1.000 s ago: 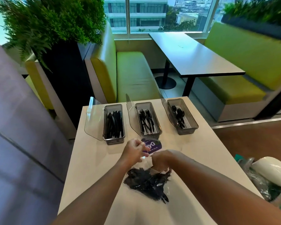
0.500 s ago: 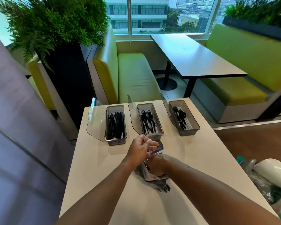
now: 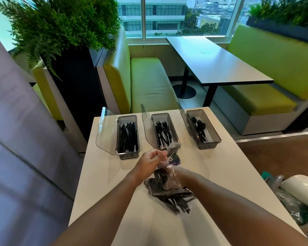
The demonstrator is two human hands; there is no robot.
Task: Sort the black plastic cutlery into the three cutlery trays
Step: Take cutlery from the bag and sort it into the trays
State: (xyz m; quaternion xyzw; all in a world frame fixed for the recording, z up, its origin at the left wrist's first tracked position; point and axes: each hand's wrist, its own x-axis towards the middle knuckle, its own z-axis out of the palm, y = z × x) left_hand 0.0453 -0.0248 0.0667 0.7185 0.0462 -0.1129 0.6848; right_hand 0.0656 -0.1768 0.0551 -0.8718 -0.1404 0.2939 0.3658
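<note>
1. The left hand (image 3: pixel 153 159) is curled, thumb and fingers pinching the gathered top of a clear plastic bag (image 3: pixel 173 183) just above the white table (image 3: pixel 105 174).
2. The right hand (image 3: pixel 178 173) is wrapped in the bag's film. Its fingers are hidden, so I cannot tell whether it grips or lies flat.
3. The unsorted black cutlery (image 3: pixel 171 200) is a tangled heap inside the bag, resting on the table. Blur keeps single pieces from being told apart.
4. A purple label (image 3: pixel 175 159) shows behind the hands, its print unreadable.
5. The bag's top covers the near end of the middle tray (image 3: pixel 160 115), which holds forks.
6. The left tray (image 3: pixel 128 155) holds knives and the right tray (image 3: pixel 209 145) holds spoons. Each tray's clear lid stands raised on its left side.
7. Beyond are a green bench (image 3: pixel 149 82), a dark table (image 3: pixel 219 59) and a leafy planter (image 3: pixel 60 29).
8. A white-lidded bin (image 3: pixel 300 185) at lower right is cut off by the edge.
</note>
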